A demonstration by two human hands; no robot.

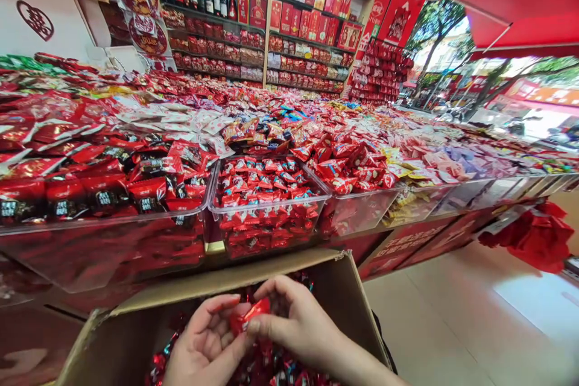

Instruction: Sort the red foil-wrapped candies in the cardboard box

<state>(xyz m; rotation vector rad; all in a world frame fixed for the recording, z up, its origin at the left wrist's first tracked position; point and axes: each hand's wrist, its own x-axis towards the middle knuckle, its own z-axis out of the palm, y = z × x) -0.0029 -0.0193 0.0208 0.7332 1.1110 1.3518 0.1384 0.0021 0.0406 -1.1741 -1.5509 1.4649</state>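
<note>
Above an open cardboard box (362, 295) my two hands meet over a red wrapped candy (256, 312). My right hand (296, 316) pinches the candy between thumb and curled fingers. Cupped around the candy's other side is my left hand (203, 338), its fingers bent and its thumb against the wrapper. Beneath them, many shiny red and blue wrapped candies (158, 362) lie loose in the box. Just beyond the box stands a clear plastic bin (271, 202) filled with small red wrapped candies.
To the left is a clear bin (113, 220) of red-and-black packets. More red candies (350, 169) and yellow packets (407, 163) fill bins at right. Shelves (266, 24) with bottles and boxes stand behind. A red bag (538, 235) hangs over the tiled floor (452, 319) at right.
</note>
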